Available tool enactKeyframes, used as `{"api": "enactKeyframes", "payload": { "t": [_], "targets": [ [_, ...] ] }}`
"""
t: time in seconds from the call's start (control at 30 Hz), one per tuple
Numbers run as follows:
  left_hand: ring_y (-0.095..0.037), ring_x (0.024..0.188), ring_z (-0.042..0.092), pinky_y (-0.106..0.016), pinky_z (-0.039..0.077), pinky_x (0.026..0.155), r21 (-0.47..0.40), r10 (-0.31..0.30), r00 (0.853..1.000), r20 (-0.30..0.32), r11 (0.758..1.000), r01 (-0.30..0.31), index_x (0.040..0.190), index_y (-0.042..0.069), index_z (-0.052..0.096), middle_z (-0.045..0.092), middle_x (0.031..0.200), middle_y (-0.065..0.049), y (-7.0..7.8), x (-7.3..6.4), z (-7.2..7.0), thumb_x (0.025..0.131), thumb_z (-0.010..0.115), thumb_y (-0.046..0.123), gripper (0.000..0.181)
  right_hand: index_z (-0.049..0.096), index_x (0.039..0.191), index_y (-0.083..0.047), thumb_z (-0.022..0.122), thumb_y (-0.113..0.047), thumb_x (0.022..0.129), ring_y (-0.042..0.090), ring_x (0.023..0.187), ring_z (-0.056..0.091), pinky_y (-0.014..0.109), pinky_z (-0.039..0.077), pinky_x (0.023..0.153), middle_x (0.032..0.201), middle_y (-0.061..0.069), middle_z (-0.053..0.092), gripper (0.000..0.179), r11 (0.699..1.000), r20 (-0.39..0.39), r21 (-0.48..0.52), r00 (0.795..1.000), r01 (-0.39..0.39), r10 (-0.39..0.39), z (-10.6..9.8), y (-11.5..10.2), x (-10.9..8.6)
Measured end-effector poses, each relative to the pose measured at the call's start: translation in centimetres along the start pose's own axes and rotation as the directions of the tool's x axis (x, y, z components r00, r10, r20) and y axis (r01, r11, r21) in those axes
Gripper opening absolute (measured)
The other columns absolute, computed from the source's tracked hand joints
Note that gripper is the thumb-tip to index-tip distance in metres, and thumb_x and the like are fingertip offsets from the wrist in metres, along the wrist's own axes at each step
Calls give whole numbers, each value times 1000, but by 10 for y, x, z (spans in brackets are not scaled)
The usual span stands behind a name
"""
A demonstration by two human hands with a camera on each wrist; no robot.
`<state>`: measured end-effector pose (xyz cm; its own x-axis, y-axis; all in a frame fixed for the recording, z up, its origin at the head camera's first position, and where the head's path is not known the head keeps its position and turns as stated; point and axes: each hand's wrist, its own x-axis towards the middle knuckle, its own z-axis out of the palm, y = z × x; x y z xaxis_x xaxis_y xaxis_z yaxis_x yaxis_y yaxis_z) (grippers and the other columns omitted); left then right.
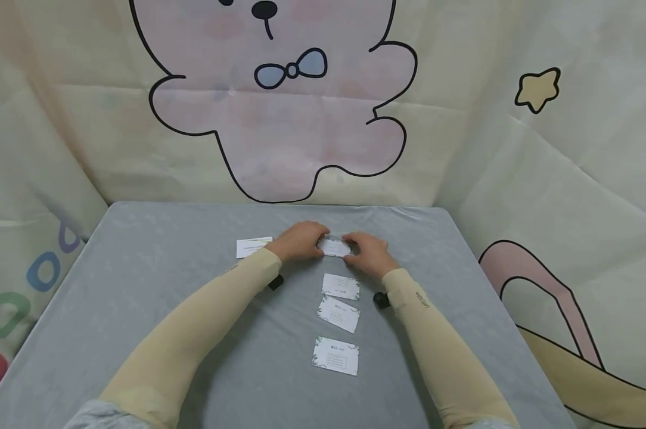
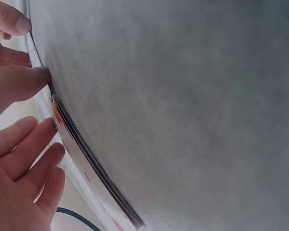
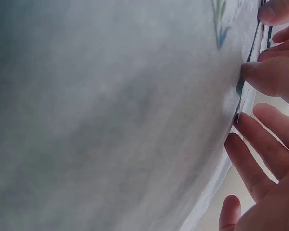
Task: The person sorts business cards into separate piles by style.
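A small white card [image 1: 335,248] with a leafy pattern lies near the table's far side, between both hands. My left hand [image 1: 300,241] holds its left end, thumb at the near edge and fingers at the far edge. At the right end, my right hand [image 1: 371,253] grips it in the same manner. In the left wrist view, the thumb [image 2: 31,82] is near the tabletop, and a stack of cards [image 2: 96,168] shows beside the fingers. In the right wrist view, the thumb [image 3: 267,77] and fingertips are at the card's thin edge.
Nearer the body, a column of leafy-bordered cards runs down the grey table [image 1: 258,369]: an upper card [image 1: 341,286], a tilted card [image 1: 338,314] touching or overlapping it, and a lower card [image 1: 336,356] set apart. A white card pile [image 1: 252,246] lies left of the left hand.
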<state>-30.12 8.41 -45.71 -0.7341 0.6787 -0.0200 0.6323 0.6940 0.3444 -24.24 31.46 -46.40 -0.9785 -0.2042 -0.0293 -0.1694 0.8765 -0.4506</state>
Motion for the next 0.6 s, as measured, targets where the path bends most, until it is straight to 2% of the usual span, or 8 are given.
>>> {"api": "enactKeyframes", "payload": {
  "t": [0.17, 0.27, 0.4, 0.6],
  "targets": [
    [-30, 143, 59, -46, 46, 122, 47, 12, 1000, -20, 999, -11, 152, 6, 59, 65, 150, -12, 4, -2, 4, 97, 80, 27, 62, 65, 148, -13, 81, -25, 97, 35, 144, 58, 62, 34, 106, 151, 11, 66, 55, 999, -24, -11, 999, 31, -31, 1, 2, -7],
    [-31, 143, 59, -46, 47, 121, 63, 44, 998, -35, 997, -42, 153, 5, 58, 65, 151, -13, 10, -8, 5, 97, 79, 27, 64, 65, 147, -13, 81, -26, 96, 35, 145, 58, 61, 34, 106, 151, 10, 66, 55, 998, -45, -4, 997, 57, -57, 1, 2, -16],
    [-29, 137, 63, -46, 49, 118, -1, 82, 996, -31, 997, -82, 152, 5, 59, 67, 147, -13, 22, -23, 4, 97, 79, 25, 62, 65, 147, -14, 82, -28, 96, 35, 145, 57, 63, 35, 107, 151, 10, 66, 55, 996, -64, 1, 994, 90, -90, -2, -1, -35],
    [-24, 135, 64, -41, 49, 119, -77, 115, 992, 43, 991, -112, 151, 5, 60, 68, 145, -10, 32, -51, 11, 99, 80, 29, 60, 69, 143, -15, 86, -30, 92, 35, 140, 61, 64, 34, 104, 146, 10, 70, 56, 989, -59, -39, 987, 145, -147, -6, -13, -74]
  ]
}}
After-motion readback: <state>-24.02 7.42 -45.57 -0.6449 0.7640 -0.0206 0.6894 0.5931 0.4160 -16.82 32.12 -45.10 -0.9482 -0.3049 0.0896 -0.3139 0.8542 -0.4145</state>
